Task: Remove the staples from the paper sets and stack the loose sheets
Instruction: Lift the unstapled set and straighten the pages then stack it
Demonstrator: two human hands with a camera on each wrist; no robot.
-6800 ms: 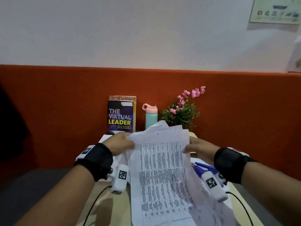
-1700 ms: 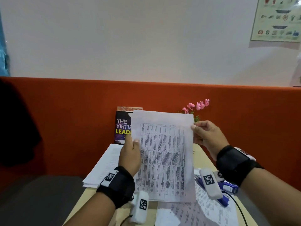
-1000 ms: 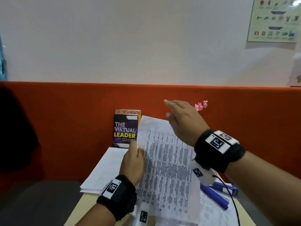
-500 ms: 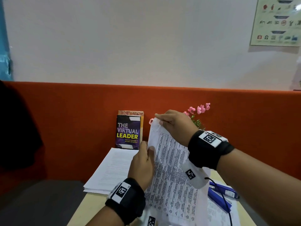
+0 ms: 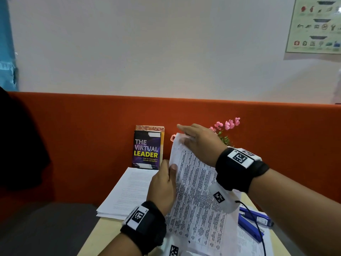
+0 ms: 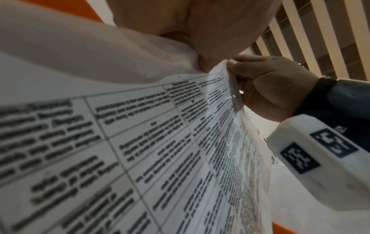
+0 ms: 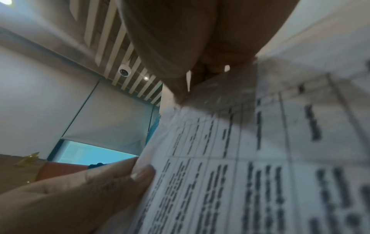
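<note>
I hold a set of printed table sheets (image 5: 195, 196) upright over the desk. My left hand (image 5: 162, 185) grips its left edge, thumb on the front of the page. My right hand (image 5: 199, 141) pinches the top left corner of the front sheet (image 6: 230, 76) between thumb and fingers, and there that sheet stands a little apart from the ones behind it. Small holes show in that corner in the left wrist view. A stack of loose white sheets (image 5: 129, 193) lies flat on the desk to the left of my left hand.
A blue stapler or staple remover (image 5: 252, 222) lies on more printed sheets (image 5: 252, 244) at the right. A book (image 5: 146, 150) and a pink-flowered plant (image 5: 226, 130) stand against the orange partition (image 5: 73, 135). A pink bottle cap (image 5: 172, 137) peeks out behind the paper.
My right hand crossed from the paper's right edge to its top left corner and took hold of it. My left hand stayed on the left edge; the paper tilted back.
</note>
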